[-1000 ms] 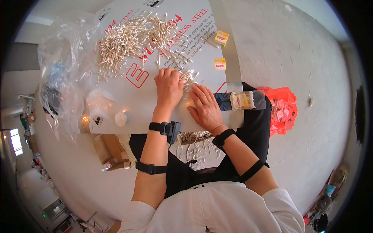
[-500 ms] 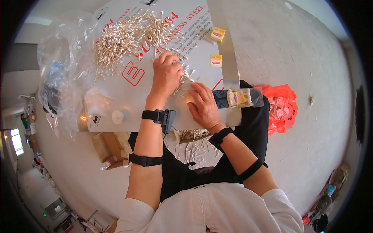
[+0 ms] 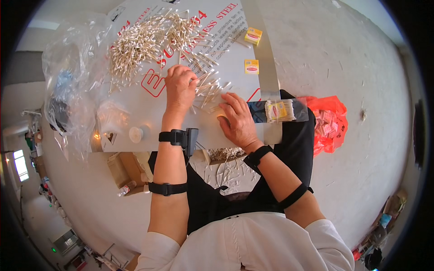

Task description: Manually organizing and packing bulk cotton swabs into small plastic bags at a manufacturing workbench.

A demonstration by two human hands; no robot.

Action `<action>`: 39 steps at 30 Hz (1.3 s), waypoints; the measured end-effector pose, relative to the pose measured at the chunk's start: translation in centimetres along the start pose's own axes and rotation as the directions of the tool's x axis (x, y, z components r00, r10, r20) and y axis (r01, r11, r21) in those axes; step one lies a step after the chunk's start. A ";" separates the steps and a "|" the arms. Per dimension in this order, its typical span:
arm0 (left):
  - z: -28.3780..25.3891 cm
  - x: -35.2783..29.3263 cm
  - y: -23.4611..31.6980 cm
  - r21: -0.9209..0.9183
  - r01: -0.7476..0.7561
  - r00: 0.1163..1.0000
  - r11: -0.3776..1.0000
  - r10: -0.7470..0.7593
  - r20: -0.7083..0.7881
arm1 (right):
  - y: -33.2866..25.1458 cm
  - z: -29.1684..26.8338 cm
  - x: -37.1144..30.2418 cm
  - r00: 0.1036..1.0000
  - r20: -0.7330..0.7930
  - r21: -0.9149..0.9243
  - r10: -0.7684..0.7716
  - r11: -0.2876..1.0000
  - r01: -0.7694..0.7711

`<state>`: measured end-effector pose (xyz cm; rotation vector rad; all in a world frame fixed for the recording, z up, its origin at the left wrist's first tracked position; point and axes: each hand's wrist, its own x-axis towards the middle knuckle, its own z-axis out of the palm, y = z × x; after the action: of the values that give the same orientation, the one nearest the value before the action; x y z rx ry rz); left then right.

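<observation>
Loose white-tipped cotton swabs (image 3: 208,92) lie scattered on the printed sheet-covered table between my hands. My left hand (image 3: 181,88) is at their left edge, its fingers curled and thumb drawn in; swab ends reach its fingertips, but what it grips is hidden. My right hand (image 3: 237,119) rests at their right side, fingers slightly bent and thumb apart, with nothing visibly held. Beyond my left hand spreads a large heap of cotton swabs (image 3: 135,47). Right of my right hand lies a clear plastic bag (image 3: 299,109) containing a row of swabs with a yellow label (image 3: 276,111).
Two small yellow-and-white boxes (image 3: 252,67) sit along the table's right side. Crumpled clear plastic (image 3: 68,90) covers the left edge, near a small white round container (image 3: 135,134). Below are a cardboard box (image 3: 129,171) and a red plastic bag (image 3: 332,113) of small packets.
My left hand has moved left and slightly nearer to me, exposing more loose swabs. The right hand has barely moved.
</observation>
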<state>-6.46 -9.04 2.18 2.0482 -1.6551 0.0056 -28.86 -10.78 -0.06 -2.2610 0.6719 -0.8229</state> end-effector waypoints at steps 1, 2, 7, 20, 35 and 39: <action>0.1 -0.4 -0.3 0.001 0.001 1.000 1.000 -0.001 0.001 | 0.0 0.0 0.0 1.000 0.003 0.003 0.005 1.000 -0.005; 0.2 -0.9 -0.6 -0.018 0.007 1.000 1.000 -0.006 0.027 | -0.1 0.1 0.0 1.000 0.006 0.007 0.009 1.000 -0.009; 0.2 -1.7 1.4 -0.078 -0.029 0.997 0.997 0.034 0.063 | 0.2 -0.3 -0.2 1.000 0.009 -0.002 0.021 1.000 -0.021; 0.9 -4.3 6.3 -0.094 -0.011 0.999 0.996 0.014 0.036 | 0.5 0.1 -0.5 0.983 -0.117 0.056 0.144 0.989 -0.138; 1.3 -8.4 6.9 -0.005 0.372 0.920 0.928 -0.369 -0.134 | 2.2 -0.3 3.4 0.987 0.161 -0.046 -0.018 0.999 0.026; 0.1 -8.3 5.0 0.036 0.269 0.963 0.962 -0.270 0.004 | 2.4 -1.2 3.1 0.968 0.232 -0.030 -0.100 0.994 0.109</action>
<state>-13.26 -2.21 1.41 2.2875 -1.3766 -0.0677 -28.20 -14.79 0.11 -2.4001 0.4702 -0.5858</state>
